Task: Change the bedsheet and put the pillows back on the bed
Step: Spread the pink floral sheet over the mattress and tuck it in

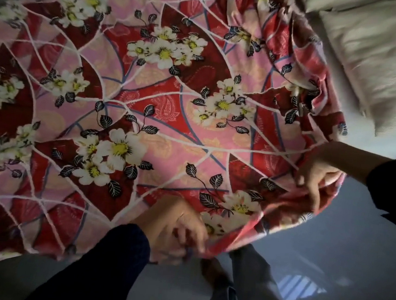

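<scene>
Head view: two hands at the near edge of a red floral bedsheet (147,111) spread across the bed.
Her left hand (179,228) curls its fingers round the hem at the near edge, and the right hand (315,180) grips a bunched fold at the corner. A cream pillow (370,57) lies just past the sheet's rumpled right side.

The left hand (179,228), its arm in a dark sleeve (108,262), reaches up from below with curled fingers that pinch the bedsheet (170,123) at the bed's near edge. The right hand (315,178) enters from the right, its fingers bent down to grip the bedsheet near the bed's corner.
</scene>
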